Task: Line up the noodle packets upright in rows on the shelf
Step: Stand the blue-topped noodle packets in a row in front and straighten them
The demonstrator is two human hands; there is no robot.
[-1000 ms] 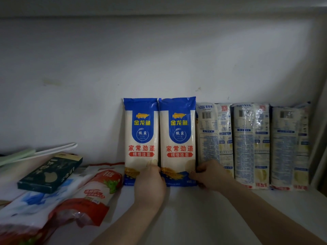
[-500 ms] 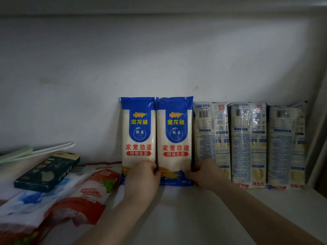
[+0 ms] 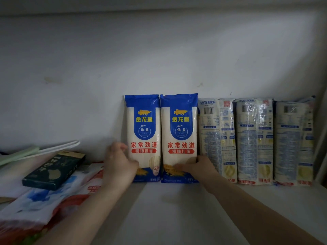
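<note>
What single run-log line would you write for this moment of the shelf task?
stage: squaring row | left hand: at outer edge of left blue noodle packet | right hand: on right blue noodle packet | packets: upright, touching

Blue-and-white noodle packets [image 3: 143, 138] with red lettering, dark green box [image 3: 54, 170]
</note>
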